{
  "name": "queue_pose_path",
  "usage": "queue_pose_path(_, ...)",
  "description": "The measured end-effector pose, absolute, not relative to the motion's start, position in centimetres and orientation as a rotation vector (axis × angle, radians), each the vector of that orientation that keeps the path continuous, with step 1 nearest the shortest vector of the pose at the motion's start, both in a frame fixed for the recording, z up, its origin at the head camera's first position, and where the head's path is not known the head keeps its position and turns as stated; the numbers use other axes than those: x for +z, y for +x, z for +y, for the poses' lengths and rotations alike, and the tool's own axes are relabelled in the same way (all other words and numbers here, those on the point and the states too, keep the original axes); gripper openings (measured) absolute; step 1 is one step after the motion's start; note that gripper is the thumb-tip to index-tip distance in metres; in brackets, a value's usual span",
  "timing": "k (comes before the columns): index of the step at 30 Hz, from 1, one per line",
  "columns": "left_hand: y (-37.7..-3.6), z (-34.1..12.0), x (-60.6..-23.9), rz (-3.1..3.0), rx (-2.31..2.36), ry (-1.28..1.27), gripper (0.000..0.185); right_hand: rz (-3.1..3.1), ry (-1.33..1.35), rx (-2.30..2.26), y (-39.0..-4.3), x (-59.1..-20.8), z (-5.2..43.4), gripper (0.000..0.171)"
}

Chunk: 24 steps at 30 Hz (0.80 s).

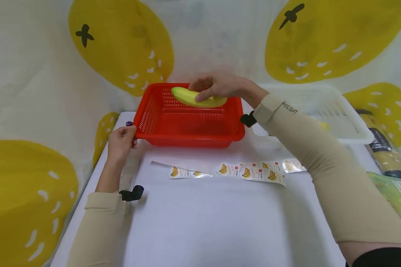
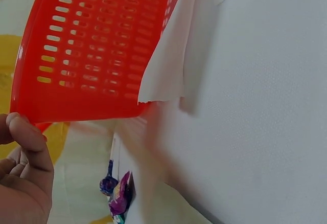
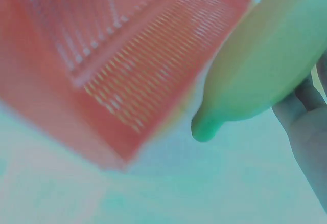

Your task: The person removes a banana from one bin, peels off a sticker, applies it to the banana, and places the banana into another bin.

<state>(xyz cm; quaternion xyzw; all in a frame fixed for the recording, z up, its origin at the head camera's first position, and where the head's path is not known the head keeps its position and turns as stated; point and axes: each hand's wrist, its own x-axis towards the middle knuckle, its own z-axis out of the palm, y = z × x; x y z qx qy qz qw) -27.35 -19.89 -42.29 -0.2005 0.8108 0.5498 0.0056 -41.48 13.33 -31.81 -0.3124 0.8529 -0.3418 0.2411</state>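
A yellow banana with a green tip (image 1: 187,97) is held in my right hand (image 1: 217,87), above the back part of a red plastic basket (image 1: 190,142). In the right wrist view the banana (image 3: 260,65) fills the right side, with the basket (image 3: 153,75) beyond it. My left hand (image 1: 121,142) pinches the front left corner of the basket's rim between thumb and fingers. The left wrist view shows that hand (image 2: 25,173) at the corner of the basket's slotted wall (image 2: 92,55). No items show on the visible basket floor.
Banana-picture stickers (image 1: 262,174) on strips lie on the white table (image 1: 200,218). A white basket (image 1: 347,111), partly hidden by my right arm, stands at the right with something yellow inside. Farther right are a bottle-like packet (image 1: 384,148) and a green bag (image 1: 394,193). Purple-wrapped candies (image 2: 120,193) sit at the left edge.
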Motion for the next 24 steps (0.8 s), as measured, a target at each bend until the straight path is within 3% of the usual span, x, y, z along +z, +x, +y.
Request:
queue_pose_path(5,-27.6,-21.4,-42.0,2.450,1.860,-0.676,0.054,2.385,-1.011,-1.045,-36.8,-29.5,16.8,0.042)
queue_pose_path(10,-27.8,-22.6,-41.9,2.359,1.973,-0.784,0.053,2.359,-1.091,-1.100,-30.7,-31.0,20.2,0.034)
queue_pose_path(17,-28.6,-23.1,-41.7,2.274,2.056,-0.850,0.049,2.287,-0.946,-1.113,-23.7,-38.2,22.2,0.034)
queue_pose_path(24,-29.7,-23.2,-41.7,2.268,2.118,-0.845,0.050,2.277,-0.842,-1.065,-22.5,-45.1,21.4,0.033)
